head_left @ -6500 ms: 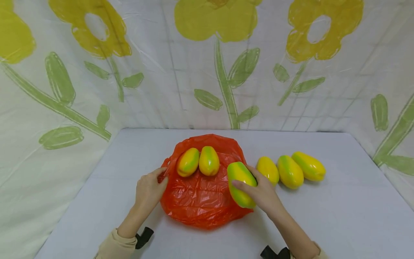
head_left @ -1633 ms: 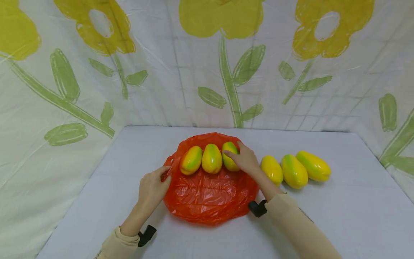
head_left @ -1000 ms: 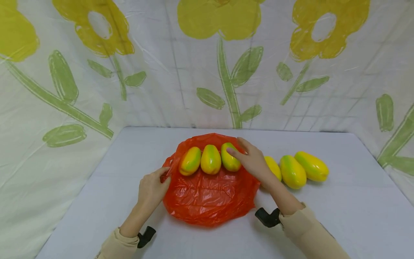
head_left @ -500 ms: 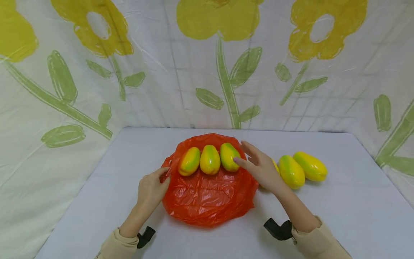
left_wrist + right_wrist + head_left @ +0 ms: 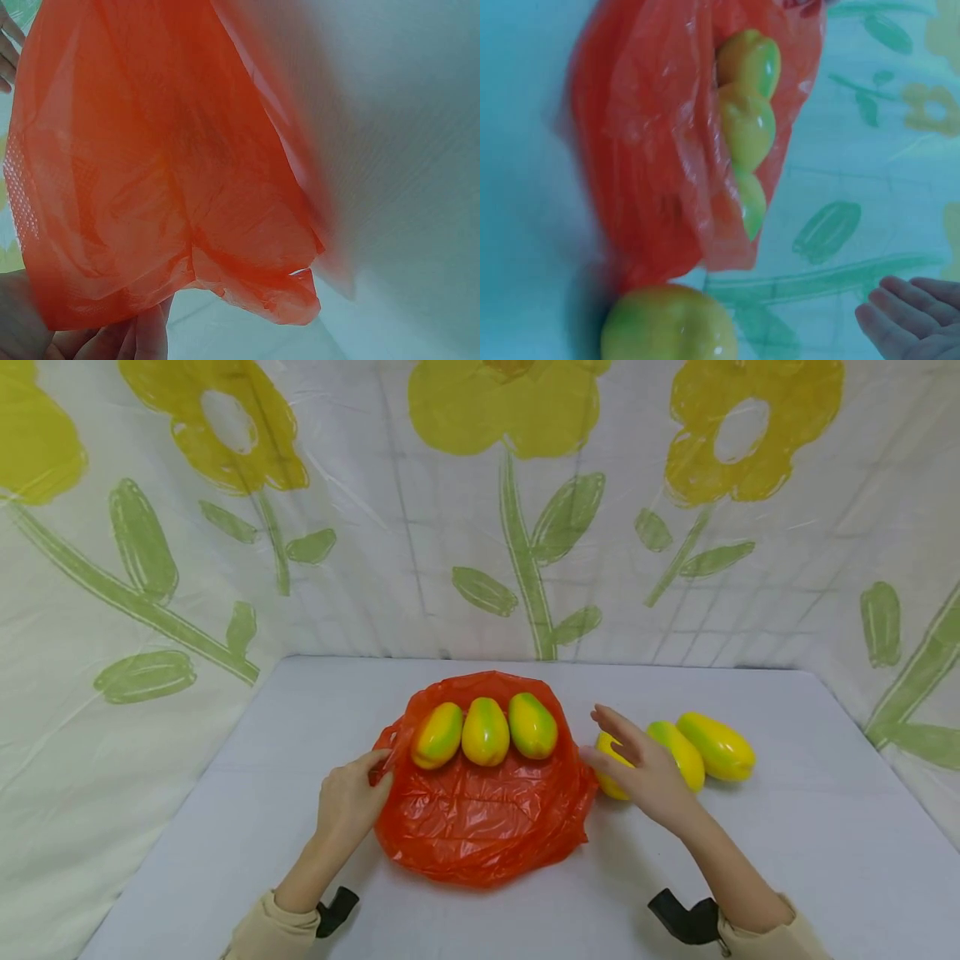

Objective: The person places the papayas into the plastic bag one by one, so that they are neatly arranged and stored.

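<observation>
L hand [image 5: 348, 797] pinching orange bag [image 5: 480, 814] edge; R hand [image 5: 645, 768] hovering w/ fingers spread, gripping nothing.
R hand's reaching over nearest papaya [image 5: 611, 772] beside bag; 3 papayas [image 5: 485, 731] lying on it.

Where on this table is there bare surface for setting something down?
Bare table lies left of the left hand, along the near edge below the orange bag, and right of the loose papayas. It is crowded where the right hand hovers between bag and papayas.
</observation>
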`<state>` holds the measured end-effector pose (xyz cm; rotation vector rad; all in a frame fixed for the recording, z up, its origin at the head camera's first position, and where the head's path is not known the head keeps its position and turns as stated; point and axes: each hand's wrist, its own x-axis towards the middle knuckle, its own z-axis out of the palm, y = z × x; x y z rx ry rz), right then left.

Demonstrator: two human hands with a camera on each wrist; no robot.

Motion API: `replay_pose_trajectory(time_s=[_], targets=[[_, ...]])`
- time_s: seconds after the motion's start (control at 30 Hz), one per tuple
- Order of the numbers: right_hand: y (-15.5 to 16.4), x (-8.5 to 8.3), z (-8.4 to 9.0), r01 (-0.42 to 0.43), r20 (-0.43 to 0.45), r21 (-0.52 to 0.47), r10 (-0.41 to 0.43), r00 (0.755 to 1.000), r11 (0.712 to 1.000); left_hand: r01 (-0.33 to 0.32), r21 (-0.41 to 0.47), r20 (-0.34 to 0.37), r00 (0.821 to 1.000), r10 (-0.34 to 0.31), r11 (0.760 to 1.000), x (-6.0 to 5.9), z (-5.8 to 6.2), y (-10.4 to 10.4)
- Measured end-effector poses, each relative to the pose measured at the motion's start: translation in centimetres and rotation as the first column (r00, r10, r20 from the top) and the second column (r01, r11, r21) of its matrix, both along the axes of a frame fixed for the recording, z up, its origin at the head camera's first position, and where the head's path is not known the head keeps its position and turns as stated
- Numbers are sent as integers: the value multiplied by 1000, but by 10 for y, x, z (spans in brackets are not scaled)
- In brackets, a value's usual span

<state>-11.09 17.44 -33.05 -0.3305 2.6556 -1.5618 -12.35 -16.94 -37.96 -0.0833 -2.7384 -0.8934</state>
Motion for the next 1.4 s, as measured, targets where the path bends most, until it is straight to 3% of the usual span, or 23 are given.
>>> replay_pose_trajectory(time_s=[0.4, 0.67, 0.93, 1.2, 1.4], targets=[[34, 12, -10, 42, 13, 90, -43, 999, 995, -2, -10, -14, 1000, 2, 1000, 2, 0, 0], [61, 10, -15, 105, 60, 150, -115, 992, 983, -7, -14, -13, 1000, 7, 1000, 1, 0, -2], [92, -4, -22, 206, -5, 247, -211, 978, 947, -8, -13, -11, 1000, 8, 1000, 1, 0, -2], [127, -23, -31, 249, 95, 351, -299, 949, 903, -7, -8, -11, 1000, 7, 1000, 2, -2, -3], [140, -35, -37, 286, 137, 338, -348, 927, 897, -6, -6, -34, 999, 5, 1000, 2, -3, -3]])
